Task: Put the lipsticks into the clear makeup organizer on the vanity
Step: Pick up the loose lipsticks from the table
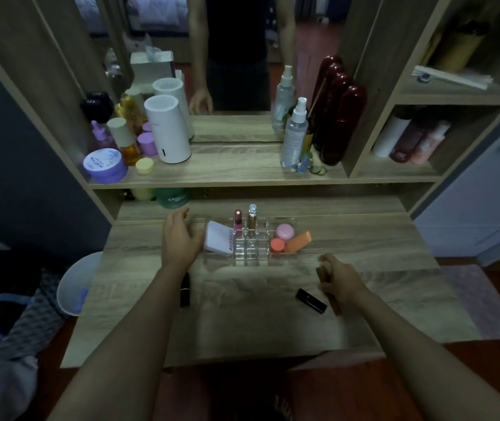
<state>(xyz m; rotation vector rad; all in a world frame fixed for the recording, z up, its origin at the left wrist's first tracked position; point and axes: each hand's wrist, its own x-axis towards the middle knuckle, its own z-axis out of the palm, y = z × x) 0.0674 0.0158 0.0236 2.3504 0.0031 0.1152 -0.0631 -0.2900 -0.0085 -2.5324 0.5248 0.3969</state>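
A brown lipstick (330,291) is gripped in the right hand (341,282) above the vanity (242,314), near the organizer (251,241), which is steadied at its left end by the spread left hand (178,238). Two lipsticks (245,221) are seen standing in its slots; a black lipstick (311,300) lies just beside the right hand.

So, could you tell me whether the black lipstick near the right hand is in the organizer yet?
Out: the black lipstick lies flat on the vanity.

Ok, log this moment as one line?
left hand: steadying clear plastic organizer | right hand: gripping brown lipstick tube | black lipstick tube: on wooden vanity
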